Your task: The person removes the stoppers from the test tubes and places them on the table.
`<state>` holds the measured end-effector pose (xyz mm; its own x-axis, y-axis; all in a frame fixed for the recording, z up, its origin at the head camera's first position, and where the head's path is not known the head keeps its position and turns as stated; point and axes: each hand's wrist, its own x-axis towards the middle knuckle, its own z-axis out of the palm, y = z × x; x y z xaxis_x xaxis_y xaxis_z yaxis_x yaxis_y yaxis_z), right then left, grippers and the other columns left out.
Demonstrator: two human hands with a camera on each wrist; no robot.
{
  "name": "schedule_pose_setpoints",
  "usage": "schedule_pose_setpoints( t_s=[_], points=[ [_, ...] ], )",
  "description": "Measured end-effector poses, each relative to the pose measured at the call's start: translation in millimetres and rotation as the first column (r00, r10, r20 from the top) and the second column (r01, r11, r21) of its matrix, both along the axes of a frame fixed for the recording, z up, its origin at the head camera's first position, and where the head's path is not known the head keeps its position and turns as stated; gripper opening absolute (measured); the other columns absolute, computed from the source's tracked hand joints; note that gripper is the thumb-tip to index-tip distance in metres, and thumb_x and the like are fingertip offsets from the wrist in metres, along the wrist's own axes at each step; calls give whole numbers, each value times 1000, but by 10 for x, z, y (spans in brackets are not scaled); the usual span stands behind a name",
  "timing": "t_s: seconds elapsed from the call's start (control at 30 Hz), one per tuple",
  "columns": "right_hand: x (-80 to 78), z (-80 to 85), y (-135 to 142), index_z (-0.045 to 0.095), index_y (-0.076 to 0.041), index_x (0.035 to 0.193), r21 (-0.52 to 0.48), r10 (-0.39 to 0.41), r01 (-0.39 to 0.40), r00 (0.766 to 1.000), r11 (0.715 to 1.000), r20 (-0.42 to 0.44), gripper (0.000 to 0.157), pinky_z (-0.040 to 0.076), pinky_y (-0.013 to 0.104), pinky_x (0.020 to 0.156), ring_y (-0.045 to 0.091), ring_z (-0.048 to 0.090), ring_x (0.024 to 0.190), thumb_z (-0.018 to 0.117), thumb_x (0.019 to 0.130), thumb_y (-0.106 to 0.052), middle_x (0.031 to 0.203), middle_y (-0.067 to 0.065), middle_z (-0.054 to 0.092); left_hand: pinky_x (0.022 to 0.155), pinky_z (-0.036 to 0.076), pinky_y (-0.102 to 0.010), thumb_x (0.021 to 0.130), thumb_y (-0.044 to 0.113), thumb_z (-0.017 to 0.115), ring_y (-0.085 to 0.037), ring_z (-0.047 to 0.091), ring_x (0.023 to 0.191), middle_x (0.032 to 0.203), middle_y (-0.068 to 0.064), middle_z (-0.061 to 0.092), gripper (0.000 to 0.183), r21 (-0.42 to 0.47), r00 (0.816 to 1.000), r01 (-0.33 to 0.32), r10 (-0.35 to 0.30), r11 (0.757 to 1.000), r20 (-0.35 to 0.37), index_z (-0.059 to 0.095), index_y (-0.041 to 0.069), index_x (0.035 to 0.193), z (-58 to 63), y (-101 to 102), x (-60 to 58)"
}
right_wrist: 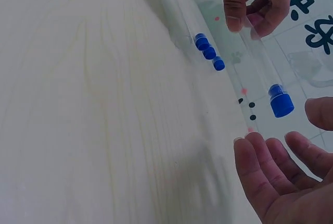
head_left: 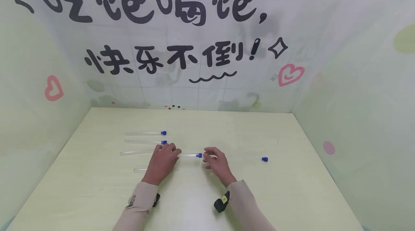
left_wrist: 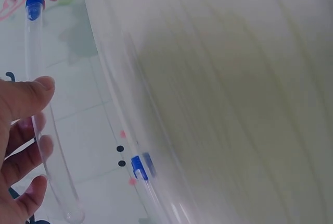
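Observation:
My left hand pinches a clear test tube between thumb and fingers, holding it raised over the table. A blue cap sits in the tube's end, pointing toward my right hand. Beside that cap, my right hand has its fingers loosely bent and spread, holding nothing; the right wrist view shows the cap apart from the fingertips. Behind and left of my left hand lie capped tubes in a row, partly hidden by it. Another clear tube lies nearer me, partly covered by my left hand.
A loose-looking blue cap lies on the right part of the pale wooden table. Printed sheeting with large dark characters stands along the back edge, with more sheeting on both sides. Each wrist wears a dark strap-on device.

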<state>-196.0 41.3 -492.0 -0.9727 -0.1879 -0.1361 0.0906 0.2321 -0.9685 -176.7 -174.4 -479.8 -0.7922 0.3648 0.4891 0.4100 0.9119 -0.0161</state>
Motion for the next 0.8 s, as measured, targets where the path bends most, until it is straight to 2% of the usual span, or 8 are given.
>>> schedule_pose_setpoints(
  t_s=[0.27, 0.53, 0.8],
  points=[
    [21, 30, 31, 53, 0, 127, -20, 12, -12, 1000, 1000, -6, 38, 57, 35, 74, 27, 65, 96, 56, 95, -22, 112, 15, 62, 71, 44, -37, 70, 13, 82, -20, 60, 77, 83, -2, 62, 24, 4, 999, 30, -30, 1000, -30, 69, 15, 90, 26, 109, -4],
    [17, 41, 62, 57, 2, 120, -42, 16, -17, 1000, 999, -21, 32, 57, 36, 73, 29, 67, 94, 56, 96, -19, 110, 16, 62, 70, 43, -36, 71, 13, 82, -19, 59, 76, 82, -2, 61, 23, -2, 997, 42, -42, 999, -63, 67, 14, 88, 28, 151, -21],
    [-4, 31, 83, 58, 3, 117, -52, 14, -15, 1000, 999, -11, 30, 57, 34, 71, 22, 67, 88, 56, 95, -17, 108, 19, 63, 71, 45, -37, 71, 13, 82, -20, 59, 76, 82, -3, 60, 23, -21, 996, 43, -45, 999, -75, 67, 14, 89, 51, 188, -30]
  ],
)
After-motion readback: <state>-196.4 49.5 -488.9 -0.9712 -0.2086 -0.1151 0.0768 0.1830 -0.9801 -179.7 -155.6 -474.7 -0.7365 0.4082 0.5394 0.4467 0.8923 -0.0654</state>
